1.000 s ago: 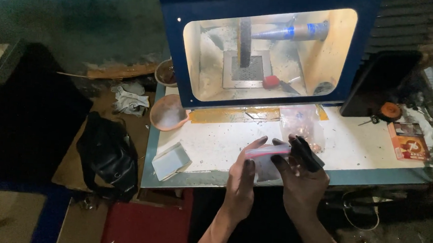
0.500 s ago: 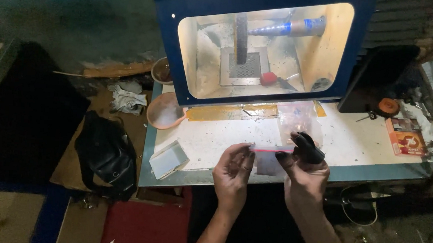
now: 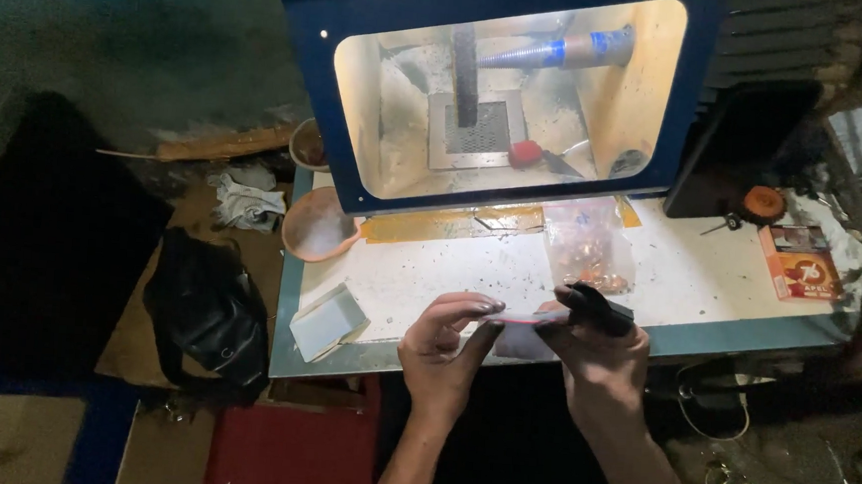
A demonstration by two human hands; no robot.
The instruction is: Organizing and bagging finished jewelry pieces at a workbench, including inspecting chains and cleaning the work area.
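A small clear zip-top plastic bag with a pink seal strip [image 3: 524,322], previously held lower over the table edge, is now raised level and pinched shut between the left hand [image 3: 441,347] and right hand [image 3: 598,357], just before the white dusty worktable [image 3: 708,274].

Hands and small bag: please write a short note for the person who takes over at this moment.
Left hand: pinches the left end of the small bag at its pink strip.
Right hand: holds the right end, with a black tool in the fingers.
The bag is over the table front edge, in front of the lit cabinet.
A second bag of small pieces stands behind.
Whether the small bag is open, I cannot tell.
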